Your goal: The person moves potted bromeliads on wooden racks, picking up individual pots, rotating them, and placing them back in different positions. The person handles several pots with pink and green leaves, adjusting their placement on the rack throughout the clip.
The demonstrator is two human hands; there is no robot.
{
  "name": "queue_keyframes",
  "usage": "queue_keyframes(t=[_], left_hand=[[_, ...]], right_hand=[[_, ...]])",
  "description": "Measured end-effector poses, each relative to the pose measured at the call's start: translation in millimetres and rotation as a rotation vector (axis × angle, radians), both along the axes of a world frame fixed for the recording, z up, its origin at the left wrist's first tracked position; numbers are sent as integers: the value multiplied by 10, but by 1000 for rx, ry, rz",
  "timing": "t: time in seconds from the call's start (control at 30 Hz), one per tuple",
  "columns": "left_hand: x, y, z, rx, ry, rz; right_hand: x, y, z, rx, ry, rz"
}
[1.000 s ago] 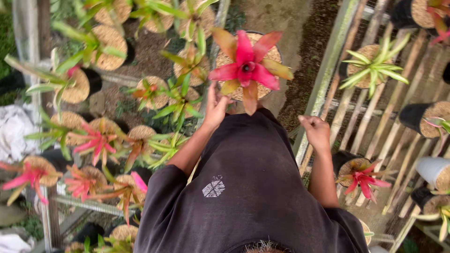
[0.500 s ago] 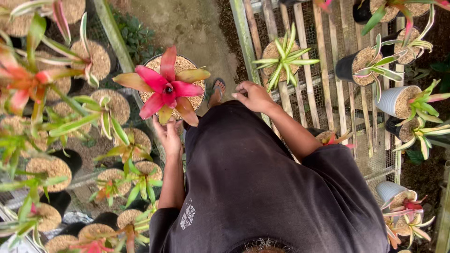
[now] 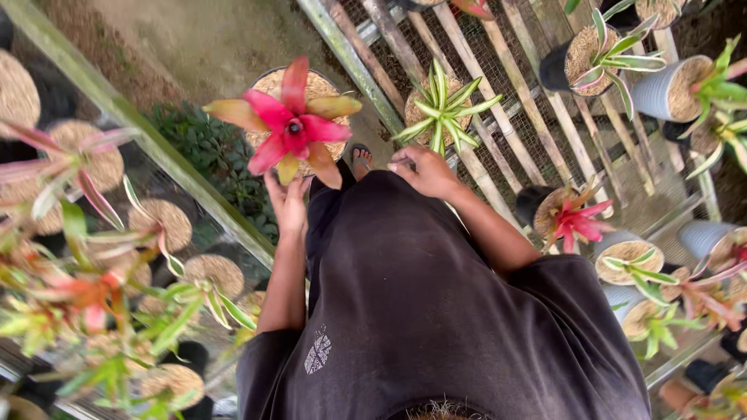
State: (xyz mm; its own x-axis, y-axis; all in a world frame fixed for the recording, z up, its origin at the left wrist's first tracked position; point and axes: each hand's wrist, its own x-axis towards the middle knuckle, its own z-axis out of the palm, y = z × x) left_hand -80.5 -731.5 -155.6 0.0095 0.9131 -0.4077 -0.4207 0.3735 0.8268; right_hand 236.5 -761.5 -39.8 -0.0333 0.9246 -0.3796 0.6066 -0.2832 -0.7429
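Hands on either side of a potted red bromeliad, seen from above

Left hand [image 3: 289, 204] reaches under the red bromeliad [image 3: 294, 128], fingers spread and touching its lower leaves; whether it grips the pot [image 3: 272, 82] I cannot tell. Right hand [image 3: 424, 171] hangs loosely curled and empty, just beside a green striped plant [image 3: 442, 109] on the bamboo rack [image 3: 498, 117]

I see a potted bromeliad [image 3: 294, 128] with a red-pink rosette and yellowish outer leaves, upright in a round pot topped with tan husk, held just ahead of my dark shirt, above the dirt ground.
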Motion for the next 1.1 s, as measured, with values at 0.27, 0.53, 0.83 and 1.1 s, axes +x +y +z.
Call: queue_keyframes(t=[0.27,0.53,0.83,1.1], left_hand=[[518,1362,-602,-132,-91,-354],[993,2338,-910,-264,7,-631],[1193,2474,-923,-348,96,-697],[1126,2552,-822,-327,96,-728]], right_hand=[[-177,219,-13,1,-69,-317],[-663,174,-31,-63,-8,-698],[-921,-41,-44,-166,-14,-875],[-862,311,-199,-94,-45,-831]])
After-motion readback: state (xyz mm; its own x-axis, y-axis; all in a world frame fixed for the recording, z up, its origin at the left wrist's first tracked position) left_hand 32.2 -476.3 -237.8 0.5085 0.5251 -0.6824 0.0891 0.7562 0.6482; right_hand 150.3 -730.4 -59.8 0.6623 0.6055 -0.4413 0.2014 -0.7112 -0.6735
